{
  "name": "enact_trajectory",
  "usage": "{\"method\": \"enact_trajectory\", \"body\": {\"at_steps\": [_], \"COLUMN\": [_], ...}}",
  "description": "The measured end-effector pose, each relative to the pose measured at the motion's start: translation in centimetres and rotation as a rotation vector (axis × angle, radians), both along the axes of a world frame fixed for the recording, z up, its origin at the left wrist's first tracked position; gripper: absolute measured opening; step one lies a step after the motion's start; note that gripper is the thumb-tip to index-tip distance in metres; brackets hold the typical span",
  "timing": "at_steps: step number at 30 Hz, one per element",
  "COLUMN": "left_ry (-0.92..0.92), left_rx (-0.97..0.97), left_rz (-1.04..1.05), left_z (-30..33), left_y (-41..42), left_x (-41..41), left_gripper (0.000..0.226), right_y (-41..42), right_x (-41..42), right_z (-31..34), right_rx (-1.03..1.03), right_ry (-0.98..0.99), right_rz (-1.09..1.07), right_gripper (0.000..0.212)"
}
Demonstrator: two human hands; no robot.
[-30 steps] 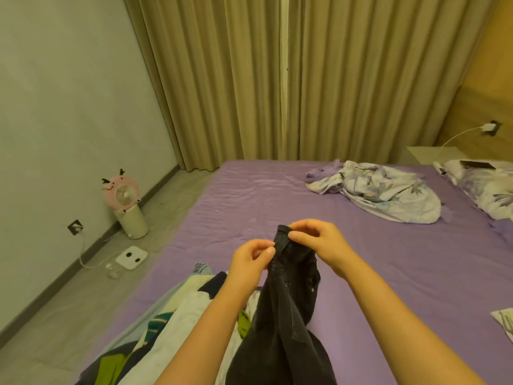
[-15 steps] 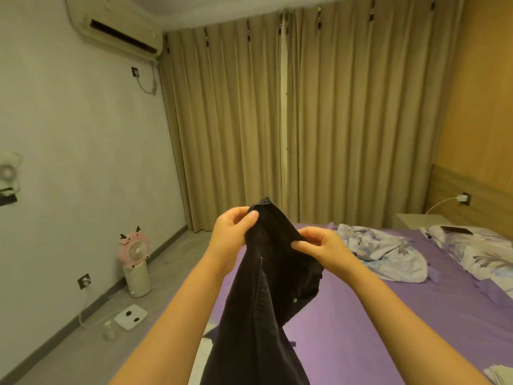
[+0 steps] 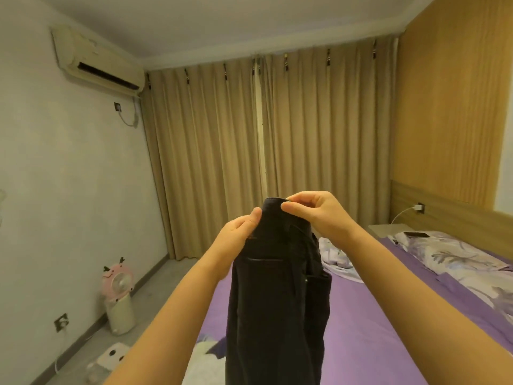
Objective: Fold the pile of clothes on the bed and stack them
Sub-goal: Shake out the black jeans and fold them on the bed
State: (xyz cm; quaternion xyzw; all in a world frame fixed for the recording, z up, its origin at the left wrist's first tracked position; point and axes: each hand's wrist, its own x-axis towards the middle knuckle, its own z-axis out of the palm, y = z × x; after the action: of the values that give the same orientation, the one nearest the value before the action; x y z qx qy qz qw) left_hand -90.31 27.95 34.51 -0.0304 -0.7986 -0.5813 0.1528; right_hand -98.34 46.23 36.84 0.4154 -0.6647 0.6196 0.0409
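Note:
Black trousers [image 3: 272, 307] hang in the air in front of me, waistband up, legs dropping out of the bottom of the view. My left hand [image 3: 238, 232] pinches the waistband on its left side. My right hand [image 3: 316, 212] pinches the top of the waistband from the right. Below, a bit of the clothes pile [image 3: 205, 357] shows white and dark on the purple bed [image 3: 369, 343]; most of the pile is hidden behind the trousers and my arms.
A crumpled floral quilt [image 3: 336, 259] and a floral pillow [image 3: 449, 254] with a phone [image 3: 416, 234] lie at the head of the bed. On the floor at left stand a pink fan [image 3: 118, 295] and a white scale [image 3: 112, 355]. Curtains hang behind.
Both hands have lifted the trousers from the pile high above the bed. My right hand moved up from the side to the top of the waistband. The view tilted upward.

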Motion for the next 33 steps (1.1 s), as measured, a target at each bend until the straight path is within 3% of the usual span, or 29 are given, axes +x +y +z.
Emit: {"method": "enact_trajectory", "body": {"at_steps": [2, 5, 7, 11, 15, 19, 25, 28, 30, 33], "left_ry": [0.033, 0.204, 0.308, 0.338, 0.284, 0.261, 0.269, 0.280, 0.326, 0.341], "left_rx": [-0.013, -0.304, -0.383, -0.299, 0.048, 0.256, 0.123, 0.065, 0.050, 0.048], "left_rz": [-0.010, 0.270, 0.355, 0.270, 0.137, 0.027, -0.112, -0.166, -0.140, -0.145], "left_z": [-0.6, -2.2, -3.3, -4.3, -3.4, -2.9, -0.6, 1.2, 2.6, 4.3], "left_y": [1.9, 3.9, 5.2, 7.4, 8.1, 8.7, 13.4, 17.0, 19.1, 22.4], "left_x": [1.9, 4.4, 6.2, 8.5, 9.4, 10.1, 10.5, 10.5, 10.2, 9.5], "left_gripper": [0.059, 0.061, 0.056, 0.044, 0.016, 0.012, 0.020, 0.044, 0.032, 0.020], "right_y": [-0.3, -0.4, -0.1, 1.5, 4.3, 7.6, 11.6, 14.5, 16.9, 21.2], "right_x": [1.8, 4.2, 5.6, 8.1, 10.5, 13.0, 15.4, 15.7, 15.6, 14.9], "right_z": [-0.7, -1.8, -2.0, -1.2, -1.1, -3.5, -1.9, 0.4, 1.0, 0.4], "right_rx": [0.038, 0.069, 0.049, -0.003, -0.042, 0.078, -0.054, -0.057, -0.048, 0.005], "right_ry": [-0.018, -0.069, -0.121, -0.199, -0.202, -0.067, 0.190, 0.303, 0.344, 0.324], "right_rz": [-0.044, -0.116, -0.148, -0.176, -0.110, -0.132, -0.270, -0.353, -0.423, -0.517], "right_gripper": [0.008, 0.006, 0.006, 0.007, 0.010, 0.016, 0.015, 0.011, 0.012, 0.035]}}
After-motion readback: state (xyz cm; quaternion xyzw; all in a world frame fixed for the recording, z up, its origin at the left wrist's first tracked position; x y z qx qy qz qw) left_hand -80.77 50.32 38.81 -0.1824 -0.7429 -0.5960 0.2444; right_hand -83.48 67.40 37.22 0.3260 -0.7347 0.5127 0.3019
